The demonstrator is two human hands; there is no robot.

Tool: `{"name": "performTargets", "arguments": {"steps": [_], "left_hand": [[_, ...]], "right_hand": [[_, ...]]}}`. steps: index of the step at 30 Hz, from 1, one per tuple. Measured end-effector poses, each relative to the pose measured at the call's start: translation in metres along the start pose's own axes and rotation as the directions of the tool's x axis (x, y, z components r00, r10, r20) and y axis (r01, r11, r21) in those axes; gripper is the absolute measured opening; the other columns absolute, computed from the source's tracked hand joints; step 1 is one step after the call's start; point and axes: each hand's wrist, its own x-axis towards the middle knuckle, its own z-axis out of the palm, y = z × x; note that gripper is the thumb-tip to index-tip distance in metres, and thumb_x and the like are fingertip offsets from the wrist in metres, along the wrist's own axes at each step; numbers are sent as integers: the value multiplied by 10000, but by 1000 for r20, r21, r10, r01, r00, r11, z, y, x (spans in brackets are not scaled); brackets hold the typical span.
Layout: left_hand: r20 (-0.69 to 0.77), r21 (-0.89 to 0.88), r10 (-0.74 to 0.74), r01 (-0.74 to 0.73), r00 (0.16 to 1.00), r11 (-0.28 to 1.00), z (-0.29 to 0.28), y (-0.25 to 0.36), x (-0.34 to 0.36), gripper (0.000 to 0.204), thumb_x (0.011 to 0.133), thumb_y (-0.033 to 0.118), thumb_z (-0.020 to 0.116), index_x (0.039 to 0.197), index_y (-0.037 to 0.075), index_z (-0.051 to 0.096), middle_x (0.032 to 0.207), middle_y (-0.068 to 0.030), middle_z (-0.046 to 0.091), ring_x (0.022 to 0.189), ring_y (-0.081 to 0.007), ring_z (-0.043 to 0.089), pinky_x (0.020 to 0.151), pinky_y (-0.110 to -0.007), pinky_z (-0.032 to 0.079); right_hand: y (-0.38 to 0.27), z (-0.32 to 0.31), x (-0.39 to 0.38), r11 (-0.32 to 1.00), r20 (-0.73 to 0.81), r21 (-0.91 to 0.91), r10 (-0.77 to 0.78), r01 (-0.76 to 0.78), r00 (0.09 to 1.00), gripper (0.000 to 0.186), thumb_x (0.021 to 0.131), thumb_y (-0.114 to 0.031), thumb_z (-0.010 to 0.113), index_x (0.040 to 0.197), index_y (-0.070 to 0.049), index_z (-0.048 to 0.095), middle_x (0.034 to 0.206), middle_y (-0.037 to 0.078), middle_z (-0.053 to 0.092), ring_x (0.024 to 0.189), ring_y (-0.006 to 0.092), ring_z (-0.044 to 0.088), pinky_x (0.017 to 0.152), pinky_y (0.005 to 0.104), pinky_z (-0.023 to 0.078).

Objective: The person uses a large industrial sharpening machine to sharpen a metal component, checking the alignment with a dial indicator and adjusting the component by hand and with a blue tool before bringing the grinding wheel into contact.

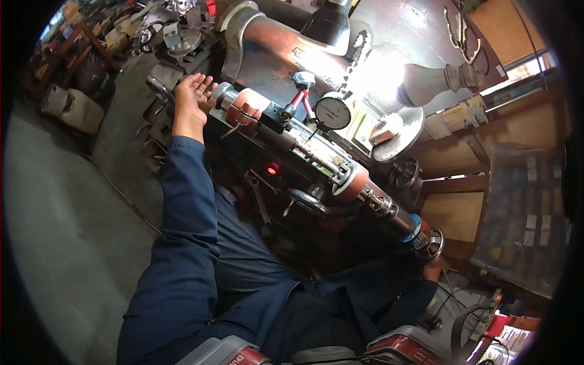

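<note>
My left hand (193, 100) is raised at the left end of a small bench lathe, fingers stretched and apart, holding nothing. Just to its right is a round steel end piece (224, 94), followed by a reddish-brown collar (248, 106). A dial gauge (333, 112) on a stand with a red arm (298, 100) is set over the bright machine bed (316, 143). My right hand (433, 269) is at the machine's right end, at the lower rim of a small metal handwheel (435, 243). Its fingers are partly hidden and look closed on that rim.
Behind the machine lie a large rusty flanged casting (274, 45) and a bright lamp's shade (420, 84). A round pale dish (401, 134) carries a small block. A crank handwheel (307, 202) juts toward me, near a glowing red light (273, 169). Wooden shelving (453, 219) stands at right.
</note>
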Motion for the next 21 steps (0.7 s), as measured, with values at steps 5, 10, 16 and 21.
{"name": "performTargets", "arguments": {"steps": [5,10,16,21], "left_hand": [[55,-35,51,-49,997,998,-4,0,10,174,836,161,604,928,28,537,943,-98,591,884,-233,597,823,-355,512],[85,-28,24,-21,996,999,6,-6,8,153,837,122,601,931,27,526,937,-101,586,877,-238,594,793,-352,511],[86,-16,10,-9,996,1000,2,0,5,193,836,114,587,979,7,515,991,-114,576,944,-250,582,897,-405,502],[101,-10,-22,23,995,1000,-1,-1,8,201,840,119,588,988,6,514,999,-124,580,942,-259,581,891,-396,496]], "right_hand": [[-30,5,-16,997,-4,-68,20,-20,1000,228,835,-100,661,1040,-1,668,978,122,698,907,208,643,822,346,484],[-41,-19,-32,985,87,78,145,-152,986,228,857,-109,665,1061,-7,665,995,112,698,916,202,637,827,341,476],[-49,-53,-23,998,164,1,66,-67,984,249,933,-138,600,1122,23,611,1019,55,654,938,158,603,843,324,472],[-46,-43,-6,946,-39,316,95,-78,995,284,970,-267,592,1047,3,633,931,30,630,887,135,574,790,304,469]]}}
